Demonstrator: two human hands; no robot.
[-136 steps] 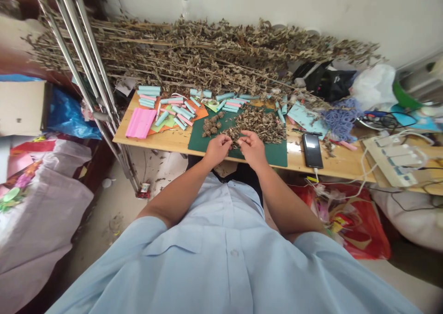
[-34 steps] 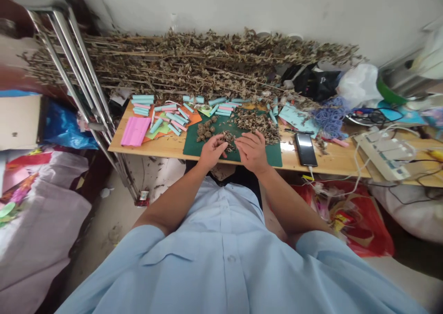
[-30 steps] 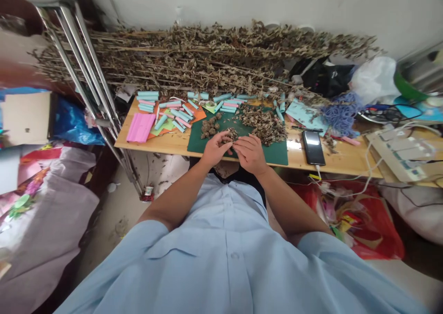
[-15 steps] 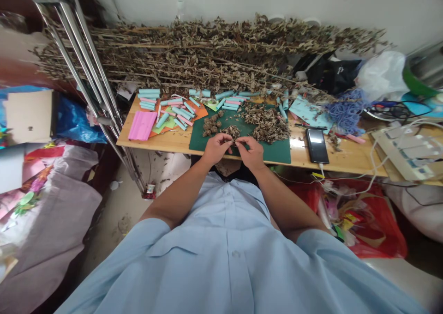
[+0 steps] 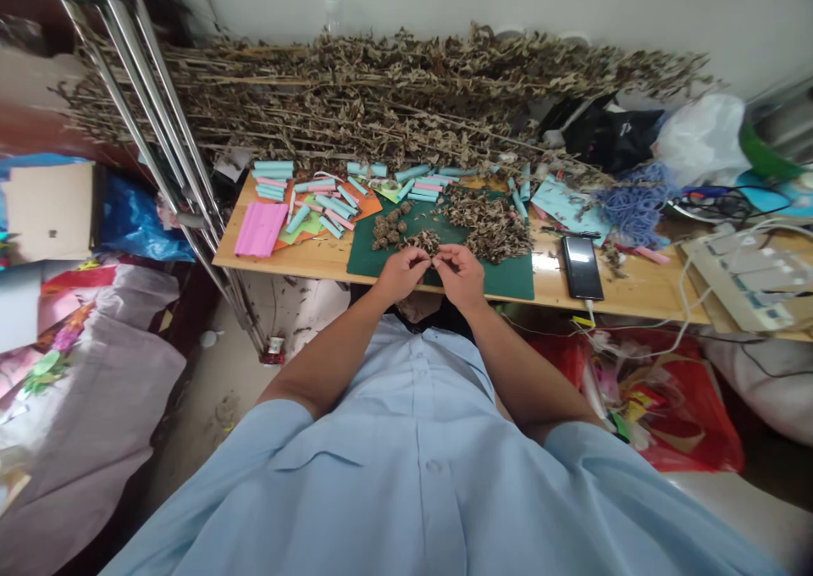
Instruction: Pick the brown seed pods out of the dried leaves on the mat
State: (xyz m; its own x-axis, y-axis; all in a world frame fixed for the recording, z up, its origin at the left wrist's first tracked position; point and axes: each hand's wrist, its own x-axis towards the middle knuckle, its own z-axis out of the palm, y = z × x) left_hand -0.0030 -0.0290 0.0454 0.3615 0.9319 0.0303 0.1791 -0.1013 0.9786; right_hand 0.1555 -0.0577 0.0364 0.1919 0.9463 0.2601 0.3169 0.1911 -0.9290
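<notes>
My left hand and my right hand meet fingertip to fingertip over the front edge of a green mat. Both are closed in a pinch, and whatever lies between the fingertips is too small to make out. Just beyond them sits a small heap of dried leaf bits. Several round brown clumps rest on the mat to its left. A larger pile of dried leaves covers the mat's right part.
Rolled blue and pink papers and a pink stack lie left on the wooden table. Dried stalks line the back. A phone, blue cord and power strip are right. Metal poles stand left.
The fingers of both hands have shifted slightly, with the left fingers more curled in. The leaf heaps and clumps look the same.
</notes>
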